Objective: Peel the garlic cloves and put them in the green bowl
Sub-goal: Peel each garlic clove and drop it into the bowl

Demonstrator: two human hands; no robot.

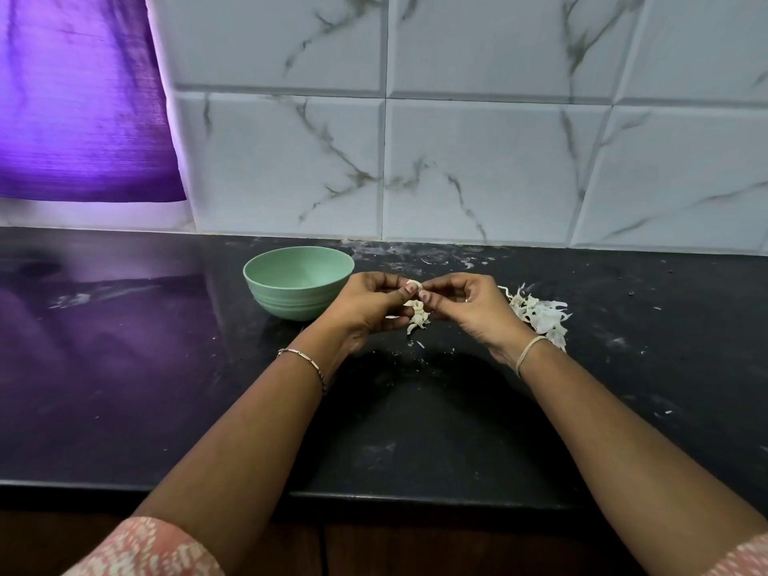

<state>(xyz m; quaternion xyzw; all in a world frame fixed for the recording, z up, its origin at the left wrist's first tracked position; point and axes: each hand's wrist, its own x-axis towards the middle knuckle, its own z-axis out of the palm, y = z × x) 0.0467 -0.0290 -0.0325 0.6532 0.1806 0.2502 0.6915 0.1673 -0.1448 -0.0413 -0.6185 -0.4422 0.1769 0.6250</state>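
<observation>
Pale garlic clove [414,284] near upright green bowl [291,303]

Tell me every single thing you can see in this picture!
green bowl: one, pale green, on the counter left of the hands
garlic clove: one, cream, pinched between both hands' fingertips
garlic scrap: one clump, cream, just under the fingertips
peel pile: one, white, on the counter right of the hands
counter: one, black, flecked with white bits
tiled wall: one, white with grey veins, behind the counter
curtain: one, purple, top left
wrist bands: two, pale, one on each wrist
sleeves: two, pink patterned, bottom corners
left hand: one, pinching the clove
right hand: one, pinching the clove
</observation>
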